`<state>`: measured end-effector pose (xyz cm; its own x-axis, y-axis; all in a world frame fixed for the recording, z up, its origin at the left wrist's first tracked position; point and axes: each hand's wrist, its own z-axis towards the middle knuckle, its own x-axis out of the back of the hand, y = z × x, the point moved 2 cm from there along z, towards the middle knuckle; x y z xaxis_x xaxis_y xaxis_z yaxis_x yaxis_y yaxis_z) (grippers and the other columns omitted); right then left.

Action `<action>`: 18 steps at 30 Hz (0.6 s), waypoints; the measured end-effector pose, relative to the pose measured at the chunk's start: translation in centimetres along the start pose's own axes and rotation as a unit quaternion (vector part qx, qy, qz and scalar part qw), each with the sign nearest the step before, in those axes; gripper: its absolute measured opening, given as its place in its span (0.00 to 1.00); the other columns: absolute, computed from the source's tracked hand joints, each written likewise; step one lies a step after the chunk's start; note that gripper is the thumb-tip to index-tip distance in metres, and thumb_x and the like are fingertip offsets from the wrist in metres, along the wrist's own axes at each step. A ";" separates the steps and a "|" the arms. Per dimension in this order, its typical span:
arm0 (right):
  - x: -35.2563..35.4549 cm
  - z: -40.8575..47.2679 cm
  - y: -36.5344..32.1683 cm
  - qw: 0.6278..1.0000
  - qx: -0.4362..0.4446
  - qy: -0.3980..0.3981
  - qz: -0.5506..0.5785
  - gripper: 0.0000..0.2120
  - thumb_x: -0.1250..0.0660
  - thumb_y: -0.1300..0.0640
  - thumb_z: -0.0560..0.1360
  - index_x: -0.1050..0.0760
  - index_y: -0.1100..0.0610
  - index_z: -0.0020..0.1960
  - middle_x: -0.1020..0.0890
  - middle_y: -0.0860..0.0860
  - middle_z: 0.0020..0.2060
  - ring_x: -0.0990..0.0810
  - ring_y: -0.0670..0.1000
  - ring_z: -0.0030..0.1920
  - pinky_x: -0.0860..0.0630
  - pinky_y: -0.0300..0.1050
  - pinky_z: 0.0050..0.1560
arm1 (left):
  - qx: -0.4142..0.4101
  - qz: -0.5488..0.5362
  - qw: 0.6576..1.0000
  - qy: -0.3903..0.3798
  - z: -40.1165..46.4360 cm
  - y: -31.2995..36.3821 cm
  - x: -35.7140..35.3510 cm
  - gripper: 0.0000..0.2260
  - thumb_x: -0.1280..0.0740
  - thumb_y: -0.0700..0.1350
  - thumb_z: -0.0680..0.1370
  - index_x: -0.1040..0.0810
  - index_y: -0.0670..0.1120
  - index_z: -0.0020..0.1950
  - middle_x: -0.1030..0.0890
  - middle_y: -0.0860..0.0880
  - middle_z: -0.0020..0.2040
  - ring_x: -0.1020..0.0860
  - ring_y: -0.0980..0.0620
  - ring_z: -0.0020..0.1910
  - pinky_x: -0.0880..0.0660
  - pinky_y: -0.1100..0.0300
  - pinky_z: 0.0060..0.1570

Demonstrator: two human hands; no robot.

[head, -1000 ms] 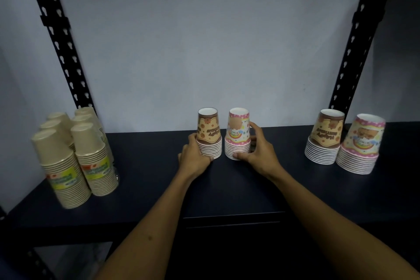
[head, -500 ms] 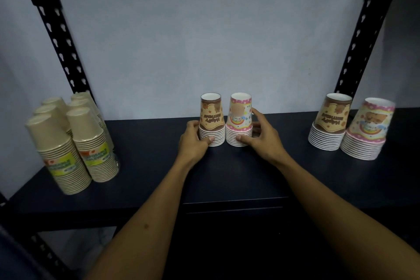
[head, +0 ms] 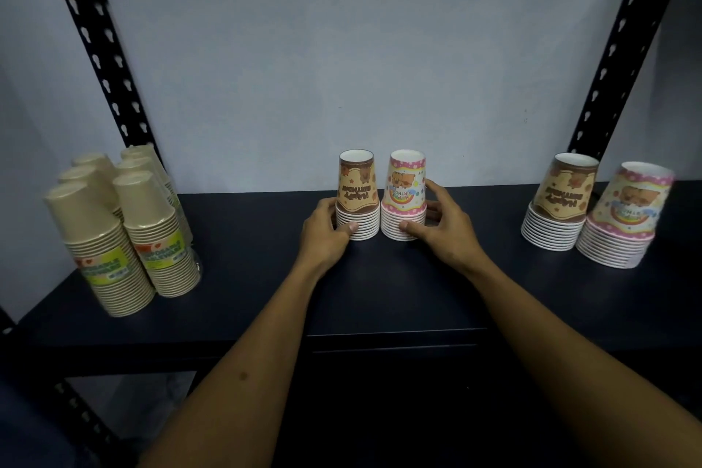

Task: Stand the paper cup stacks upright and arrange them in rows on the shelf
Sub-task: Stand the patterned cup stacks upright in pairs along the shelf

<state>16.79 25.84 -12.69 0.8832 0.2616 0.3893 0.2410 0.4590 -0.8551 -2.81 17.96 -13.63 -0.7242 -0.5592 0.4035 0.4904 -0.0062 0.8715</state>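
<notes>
gripping two upside-down cup stacks at the middle of the dark shelf (head: 380,300), we curl our left hand (head: 324,236) round the brown birthday stack (head: 357,198) and our right hand (head: 442,230) round the pink birthday stack (head: 404,198). both stand touching, near the back wall (head: 342,49).

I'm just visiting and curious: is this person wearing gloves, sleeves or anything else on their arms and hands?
No. Both forearms are bare as far as the picture shows, with no sleeve in view. The left hand and right hand wear no gloves, and no rings, watch or bracelet are visible.
</notes>
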 end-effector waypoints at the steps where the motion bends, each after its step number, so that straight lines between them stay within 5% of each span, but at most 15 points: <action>1: 0.0 0.0 0.0 1.000 0.001 0.001 0.002 0.39 0.24 0.58 0.69 0.40 0.49 0.75 0.24 0.53 0.64 0.25 0.44 0.56 0.28 0.37 0.53 | 0.001 0.000 1.000 0.000 0.0 0.0 0.0 0.23 0.29 0.40 0.74 0.30 0.44 0.68 0.23 0.49 0.64 0.25 0.51 0.63 0.28 0.57 0.62; 18: 0.4 -0.5 -0.1 1.000 0.003 0.004 0.005 0.39 0.24 0.59 0.69 0.39 0.51 0.75 0.23 0.53 0.64 0.25 0.43 0.57 0.28 0.33 0.53 | 0.006 0.008 1.000 -0.006 -0.2 0.4 0.0 0.24 0.29 0.40 0.74 0.29 0.46 0.69 0.22 0.48 0.64 0.24 0.51 0.62 0.28 0.54 0.63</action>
<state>17.33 25.49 -12.61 0.8887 0.2593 0.3781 0.2302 0.4608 -0.8571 -2.52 17.78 -13.39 -0.7222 -0.5488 0.4211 0.4968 0.0120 0.8678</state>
